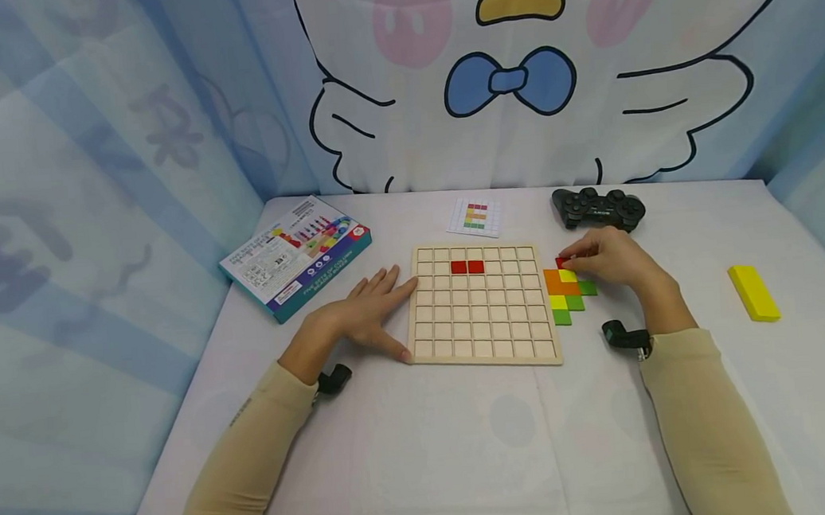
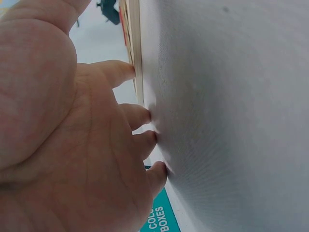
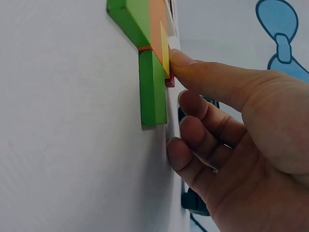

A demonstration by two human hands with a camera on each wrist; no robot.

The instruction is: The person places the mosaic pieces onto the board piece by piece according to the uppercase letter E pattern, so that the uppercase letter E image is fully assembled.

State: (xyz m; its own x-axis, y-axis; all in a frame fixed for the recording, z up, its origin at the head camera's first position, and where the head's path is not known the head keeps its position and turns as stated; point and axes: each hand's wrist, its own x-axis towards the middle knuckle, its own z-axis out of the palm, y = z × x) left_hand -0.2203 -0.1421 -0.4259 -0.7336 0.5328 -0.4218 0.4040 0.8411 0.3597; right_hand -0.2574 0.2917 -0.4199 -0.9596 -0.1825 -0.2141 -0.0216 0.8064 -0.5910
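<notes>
A wooden grid board (image 1: 479,309) lies on the table with two red tiles (image 1: 467,267) side by side in its second row. My left hand (image 1: 369,312) is spread at its left side, index finger and thumb touching the frame. In the left wrist view, the other fingertips (image 2: 157,174) rest on the white cloth. Beyond the board's right edge, orange, yellow and green tiles (image 1: 562,318) lie together. My right hand (image 1: 610,258) pinches a red tile (image 3: 170,82) at the far end of this group; the index fingertip is hidden behind the thumb in the right wrist view.
Behind the board lies a pattern card (image 1: 474,217) with coloured squares. A black game controller (image 1: 599,208) sits behind my right hand. To the left is a puzzle box (image 1: 297,253), and far right a yellow block (image 1: 754,293). Printed curtains stand behind the table.
</notes>
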